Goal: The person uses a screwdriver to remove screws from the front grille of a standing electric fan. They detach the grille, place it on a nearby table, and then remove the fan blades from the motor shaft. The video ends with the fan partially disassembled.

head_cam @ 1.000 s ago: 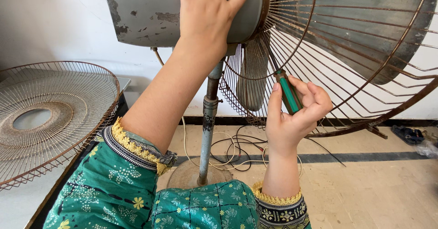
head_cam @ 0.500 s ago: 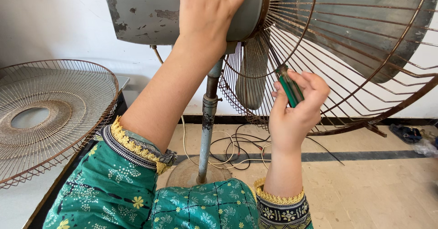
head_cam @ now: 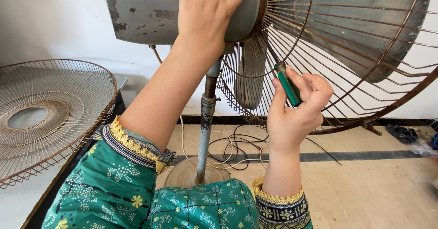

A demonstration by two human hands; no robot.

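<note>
A grey pedestal fan fills the top of the head view. My left hand (head_cam: 207, 16) lies flat on its chipped motor housing (head_cam: 141, 12), fingers spread. My right hand (head_cam: 296, 108) grips a green-handled screwdriver (head_cam: 288, 86), whose tip points up-left into the rusty rear wire guard (head_cam: 346, 51) close to the housing. Grey fan blades (head_cam: 365, 32) show behind the wires. The fan's metal pole (head_cam: 206, 119) runs down to a round base (head_cam: 187, 174) on the floor.
A detached rusty wire guard (head_cam: 50, 115) lies on a white surface at the left. Loose cables (head_cam: 232, 149) are tangled on the tiled floor behind the pole. A sandal (head_cam: 401, 133) sits by the wall at the right.
My right hand has turned the screwdriver slightly and closed tighter round the handle, staying at the same spot on the guard. My left hand has not moved.
</note>
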